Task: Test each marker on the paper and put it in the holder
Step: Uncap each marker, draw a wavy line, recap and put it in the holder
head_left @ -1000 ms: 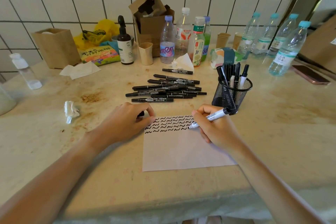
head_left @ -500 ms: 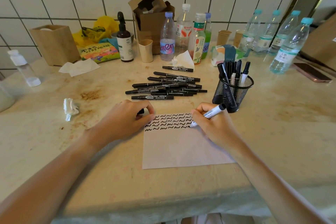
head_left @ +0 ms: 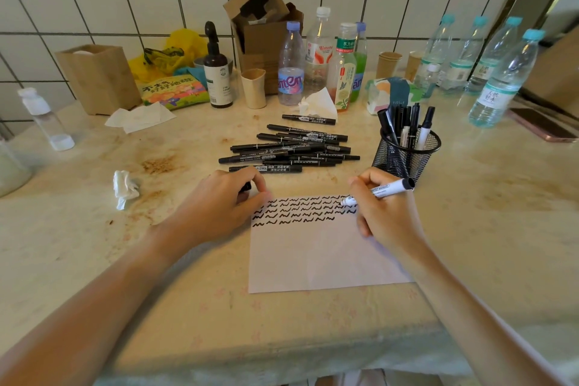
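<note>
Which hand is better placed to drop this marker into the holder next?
Right. The right hand already grips the white marker, and the mesh holder stands just beyond it. The left hand pinches a black cap at the paper's far-left corner.

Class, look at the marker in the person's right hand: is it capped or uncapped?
Uncapped. The white marker in the right hand has its bare tip down on the paper at the squiggle rows.
</note>
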